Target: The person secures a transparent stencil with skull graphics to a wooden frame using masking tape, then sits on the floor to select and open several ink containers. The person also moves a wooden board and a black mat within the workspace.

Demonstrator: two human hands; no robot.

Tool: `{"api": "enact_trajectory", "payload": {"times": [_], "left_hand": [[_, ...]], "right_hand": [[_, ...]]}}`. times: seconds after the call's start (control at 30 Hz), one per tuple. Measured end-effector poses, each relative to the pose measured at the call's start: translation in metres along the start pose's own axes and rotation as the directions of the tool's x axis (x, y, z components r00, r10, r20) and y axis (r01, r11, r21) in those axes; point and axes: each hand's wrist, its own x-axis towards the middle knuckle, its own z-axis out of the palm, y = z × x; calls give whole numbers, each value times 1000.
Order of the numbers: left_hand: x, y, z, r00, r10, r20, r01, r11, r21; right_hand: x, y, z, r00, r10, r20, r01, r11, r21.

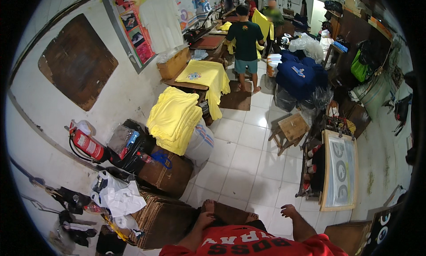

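My left hand [206, 219] hangs low beside my leg, near the stack of brown boards [166, 222]. Its fingers look loose, with nothing seen in them. Held out over the white tiles, my right hand [289, 210] has its fingers apart and slightly bent, touching nothing. Ahead on the left lies a tall pile of folded yellow shirts [174, 120]. Behind it, a printed yellow shirt [197, 73] is spread on a board, its lower part draping over the edge.
A wooden stool [291, 128] and a framed printing screen [340, 171] stand on the right, with a heap of navy garments [298, 76] behind. A person in a dark shirt [245, 38] stands ahead beside yellow cloth. A red fire extinguisher [87, 144] is along the left wall.
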Motion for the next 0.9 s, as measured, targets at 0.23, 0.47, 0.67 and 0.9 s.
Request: {"api": "enact_trajectory", "payload": {"times": [0.23, 0.47, 0.67, 0.9], "left_hand": [[45, 5, -88, 936, -179, -304, 168, 984, -62], [100, 19, -148, 976, -110, -186, 95, 992, -87], [124, -1, -207, 979, -200, -38, 202, 978, 54], [116, 8, -239, 990, -123, -69, 120, 991, -51]], "right_hand": [[49, 1, -14, 978, 141, 150, -199, 838, 508], [-5, -38, 127, 992, 87, 95, -96, 991, 91], [-64, -117, 210, 983, -160, 94, 149, 982, 119], [-81, -82, 232, 985, -163, 55, 149, 969, 196]]}}
